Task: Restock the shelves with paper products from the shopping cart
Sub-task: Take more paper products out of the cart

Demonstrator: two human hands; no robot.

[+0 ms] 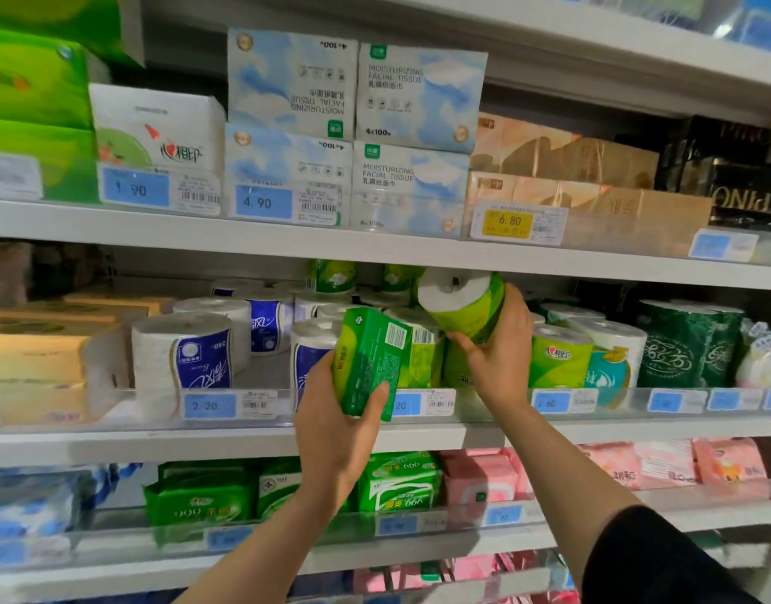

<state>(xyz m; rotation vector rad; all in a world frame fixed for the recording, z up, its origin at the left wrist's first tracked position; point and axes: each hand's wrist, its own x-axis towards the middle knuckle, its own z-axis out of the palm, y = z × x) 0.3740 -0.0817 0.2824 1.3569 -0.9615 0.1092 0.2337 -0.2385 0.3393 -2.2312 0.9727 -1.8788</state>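
Left grip (335, 422) wraps a green tissue pack (368, 361) before the middle shelf (226, 442), while the right grip (499, 346) clasps a green-wrapped toilet roll (464, 305), tilted, above matching green rolls (557, 355) at that shelf's front; blue-wrapped rolls (187, 355) stand to the left, behind price tags (209, 405)

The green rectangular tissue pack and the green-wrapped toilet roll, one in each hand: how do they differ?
The green rectangular tissue pack is flat-sided, in the left hand; the green-wrapped toilet roll is cylindrical, tilted, white end showing, held higher by the right hand. Both have green wrappers.
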